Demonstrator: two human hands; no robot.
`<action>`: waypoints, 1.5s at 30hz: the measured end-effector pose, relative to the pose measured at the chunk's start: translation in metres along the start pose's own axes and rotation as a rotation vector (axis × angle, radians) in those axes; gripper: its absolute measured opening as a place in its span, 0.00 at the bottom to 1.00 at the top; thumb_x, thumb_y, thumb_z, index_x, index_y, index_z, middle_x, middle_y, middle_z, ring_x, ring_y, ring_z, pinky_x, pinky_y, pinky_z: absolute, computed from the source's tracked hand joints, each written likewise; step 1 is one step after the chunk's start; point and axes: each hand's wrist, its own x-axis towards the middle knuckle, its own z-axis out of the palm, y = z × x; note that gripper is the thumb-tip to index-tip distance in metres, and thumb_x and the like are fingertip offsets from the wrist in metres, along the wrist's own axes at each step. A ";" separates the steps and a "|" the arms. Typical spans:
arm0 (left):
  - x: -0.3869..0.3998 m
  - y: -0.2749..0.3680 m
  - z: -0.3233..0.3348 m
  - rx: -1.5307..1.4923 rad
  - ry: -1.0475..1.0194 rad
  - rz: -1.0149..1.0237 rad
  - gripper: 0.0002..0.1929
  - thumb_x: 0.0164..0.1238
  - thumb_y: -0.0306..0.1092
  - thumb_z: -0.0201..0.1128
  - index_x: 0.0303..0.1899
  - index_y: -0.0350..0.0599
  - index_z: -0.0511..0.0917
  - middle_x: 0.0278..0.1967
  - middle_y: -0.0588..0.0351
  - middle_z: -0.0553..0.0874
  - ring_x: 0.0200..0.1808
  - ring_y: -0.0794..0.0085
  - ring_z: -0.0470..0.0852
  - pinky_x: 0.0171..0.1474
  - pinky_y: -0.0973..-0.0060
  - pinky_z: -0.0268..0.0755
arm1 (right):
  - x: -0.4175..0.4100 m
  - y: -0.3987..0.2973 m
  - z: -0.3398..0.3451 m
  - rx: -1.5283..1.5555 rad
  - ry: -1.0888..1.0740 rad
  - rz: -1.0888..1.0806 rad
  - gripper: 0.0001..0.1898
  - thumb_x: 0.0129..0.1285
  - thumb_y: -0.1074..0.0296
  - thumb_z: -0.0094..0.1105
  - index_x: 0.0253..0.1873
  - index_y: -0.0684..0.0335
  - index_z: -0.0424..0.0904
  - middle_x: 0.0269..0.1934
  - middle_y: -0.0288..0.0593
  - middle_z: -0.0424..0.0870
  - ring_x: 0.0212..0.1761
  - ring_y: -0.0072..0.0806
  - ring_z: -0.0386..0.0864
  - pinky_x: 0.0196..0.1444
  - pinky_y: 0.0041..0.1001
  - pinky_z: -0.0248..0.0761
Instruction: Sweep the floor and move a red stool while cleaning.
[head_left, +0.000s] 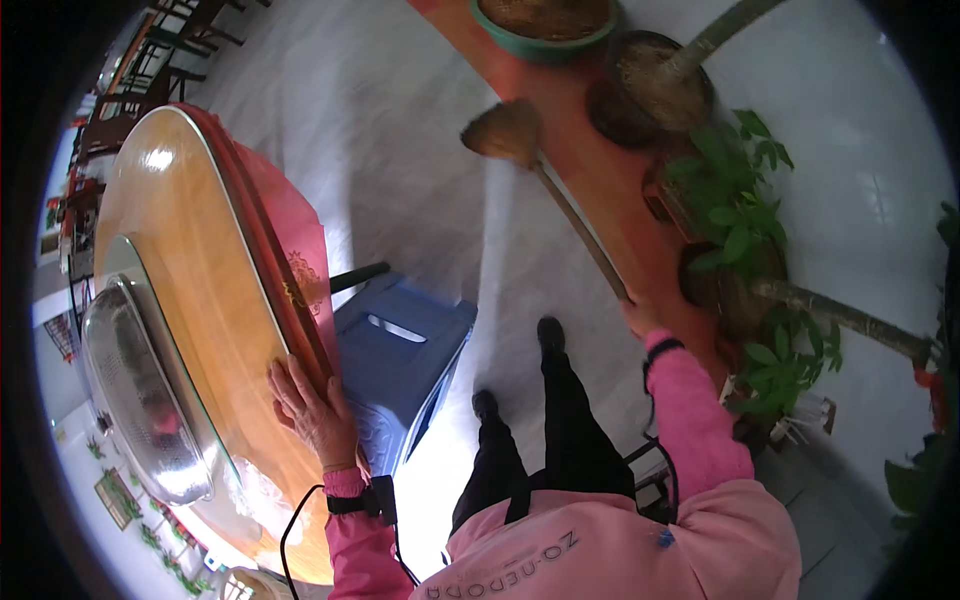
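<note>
My right hand (643, 318) grips the end of a long wooden handle (581, 225). At its far end is a brown broom head (506, 131), low over the grey floor (420, 142) beside a red-orange strip. My left hand (319, 412) rests palm down on the rim of a round wooden table (217, 292), fingers spread, holding nothing. On the table stands a glass turntable (146, 262) with a perforated metal dome cover (146, 390). Crumpled clear plastic (262, 499) lies near my left wrist.
A blue plastic stool (405, 337) stands under the table edge, by a hanging pink tablecloth (292, 217). Along the red-orange strip (600, 180) on the right stand a green basin (547, 37), a soil-filled pot (660, 82) and leafy plants (739, 225). Dark wooden chairs (112, 135) are at the far left.
</note>
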 end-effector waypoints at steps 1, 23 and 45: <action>-0.004 -0.005 0.001 0.013 0.007 -0.004 0.31 0.70 0.46 0.52 0.70 0.45 0.57 0.71 0.43 0.57 0.73 0.51 0.53 0.67 0.52 0.47 | -0.039 0.017 0.002 0.035 0.006 0.015 0.24 0.64 0.58 0.52 0.65 0.54 0.69 0.43 0.55 0.82 0.43 0.46 0.81 0.44 0.36 0.72; -0.067 -0.044 -0.007 -0.222 0.114 0.126 0.24 0.67 0.45 0.55 0.64 0.59 0.69 0.70 0.47 0.61 0.72 0.57 0.56 0.66 0.51 0.49 | -0.685 0.164 0.235 0.194 -0.008 0.364 0.13 0.66 0.63 0.54 0.52 0.56 0.79 0.31 0.50 0.83 0.30 0.33 0.83 0.32 0.32 0.75; -0.061 -0.050 0.003 -0.192 0.123 0.183 0.19 0.67 0.44 0.57 0.58 0.54 0.76 0.68 0.42 0.63 0.69 0.53 0.60 0.66 0.59 0.53 | -0.364 0.171 0.100 1.299 0.276 0.642 0.11 0.68 0.60 0.52 0.37 0.59 0.66 0.16 0.38 0.68 0.13 0.30 0.69 0.15 0.32 0.67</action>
